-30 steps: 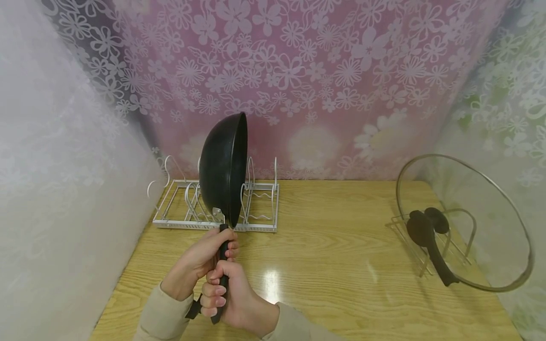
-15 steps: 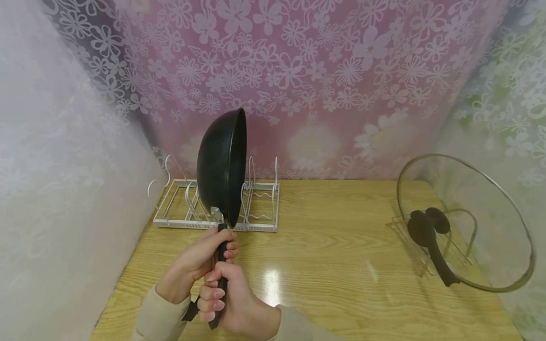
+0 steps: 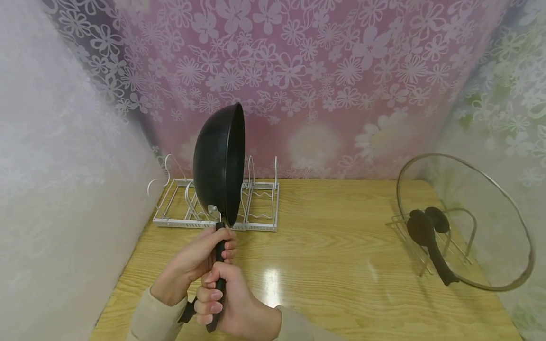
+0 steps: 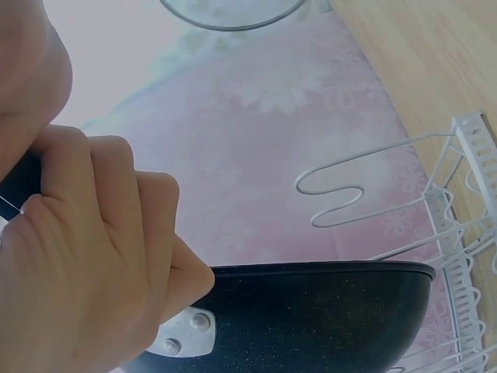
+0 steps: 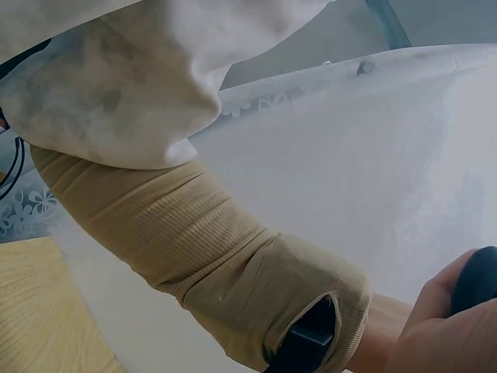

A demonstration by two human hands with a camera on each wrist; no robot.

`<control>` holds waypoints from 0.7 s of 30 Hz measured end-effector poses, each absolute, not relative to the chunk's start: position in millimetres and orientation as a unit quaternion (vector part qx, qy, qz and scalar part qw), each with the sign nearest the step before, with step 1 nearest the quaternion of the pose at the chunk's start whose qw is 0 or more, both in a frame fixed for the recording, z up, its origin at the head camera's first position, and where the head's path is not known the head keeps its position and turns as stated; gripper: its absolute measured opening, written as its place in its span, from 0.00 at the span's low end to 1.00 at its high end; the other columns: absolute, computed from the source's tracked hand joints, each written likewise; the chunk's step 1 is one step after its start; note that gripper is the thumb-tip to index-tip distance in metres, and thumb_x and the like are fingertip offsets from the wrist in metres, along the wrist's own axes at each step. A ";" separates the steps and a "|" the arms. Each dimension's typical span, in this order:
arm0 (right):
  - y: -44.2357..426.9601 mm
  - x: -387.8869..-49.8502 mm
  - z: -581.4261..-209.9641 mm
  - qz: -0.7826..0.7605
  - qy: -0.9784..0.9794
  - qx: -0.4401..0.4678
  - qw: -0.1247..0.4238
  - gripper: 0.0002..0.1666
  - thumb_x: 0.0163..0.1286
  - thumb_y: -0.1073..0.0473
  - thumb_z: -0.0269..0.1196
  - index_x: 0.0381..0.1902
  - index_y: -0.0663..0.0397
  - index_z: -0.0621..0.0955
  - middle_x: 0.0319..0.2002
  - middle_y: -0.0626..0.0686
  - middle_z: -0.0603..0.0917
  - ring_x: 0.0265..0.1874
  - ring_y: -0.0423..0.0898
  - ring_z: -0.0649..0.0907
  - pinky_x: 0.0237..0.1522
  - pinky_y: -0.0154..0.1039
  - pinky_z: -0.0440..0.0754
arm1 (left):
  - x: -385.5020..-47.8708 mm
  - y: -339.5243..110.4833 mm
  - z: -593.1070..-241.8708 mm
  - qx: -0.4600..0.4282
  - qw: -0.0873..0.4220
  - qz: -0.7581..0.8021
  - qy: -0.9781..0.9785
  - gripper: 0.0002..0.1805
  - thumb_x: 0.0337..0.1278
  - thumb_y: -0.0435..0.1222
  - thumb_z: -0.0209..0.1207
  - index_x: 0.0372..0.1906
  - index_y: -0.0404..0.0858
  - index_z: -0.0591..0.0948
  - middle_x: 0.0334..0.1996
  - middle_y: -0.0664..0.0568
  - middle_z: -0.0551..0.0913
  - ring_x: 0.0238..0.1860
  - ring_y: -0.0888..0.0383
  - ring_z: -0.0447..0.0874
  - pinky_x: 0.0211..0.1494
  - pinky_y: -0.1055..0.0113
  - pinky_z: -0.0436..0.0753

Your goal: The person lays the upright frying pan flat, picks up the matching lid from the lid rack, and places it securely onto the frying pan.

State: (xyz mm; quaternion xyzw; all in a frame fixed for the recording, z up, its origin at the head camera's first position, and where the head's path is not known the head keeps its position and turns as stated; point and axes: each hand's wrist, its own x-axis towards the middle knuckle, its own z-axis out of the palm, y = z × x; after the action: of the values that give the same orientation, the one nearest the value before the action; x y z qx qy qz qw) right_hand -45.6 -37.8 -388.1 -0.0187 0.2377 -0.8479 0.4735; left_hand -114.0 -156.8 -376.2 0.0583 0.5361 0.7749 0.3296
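Note:
A black wok (image 3: 213, 161) stands on edge in the head view, its hollow side facing right. My left hand (image 3: 192, 265) grips its black handle (image 3: 219, 251) near the riveted bracket. Lower down, my right hand (image 3: 239, 300) is curled round the same handle, close to its end. Behind and beneath the wok is a white wire rack (image 3: 261, 228) with several looped dividers; whether the two touch, I cannot tell. In the left wrist view the wok's rim (image 4: 326, 268) lies close to the rack's wires. The right wrist view shows mostly a sleeve (image 5: 155, 225).
On the right, a large glass lid (image 3: 486, 213) with a dark handle (image 3: 441, 265) leans in a small wire stand (image 3: 471, 237). Flower-patterned curtains (image 3: 320, 94) hang at the back and sides of the wooden table (image 3: 324, 265).
Both hands have moved slightly left with the wok. Its top edge has risen a little. The rack and the lid stay where they were.

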 end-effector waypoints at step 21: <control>-35.3 -42.0 -367.1 -0.846 0.234 -0.042 0.476 0.17 0.58 0.58 0.39 0.10 0.43 0.59 0.07 0.37 0.59 0.09 0.34 0.59 0.19 0.30 0.55 | -108.6 -157.4 -352.9 0.065 0.335 0.785 0.518 0.12 0.74 0.31 0.42 0.30 0.40 0.68 0.21 0.59 0.69 0.21 0.68 0.69 0.28 0.76 0.75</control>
State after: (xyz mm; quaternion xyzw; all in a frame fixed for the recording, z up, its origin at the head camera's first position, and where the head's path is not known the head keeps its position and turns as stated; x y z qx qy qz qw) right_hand -42.0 -35.3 -367.1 -0.0423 0.2342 -0.8465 0.4763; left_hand -108.6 -157.4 -352.9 0.0649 0.5178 0.7846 0.3349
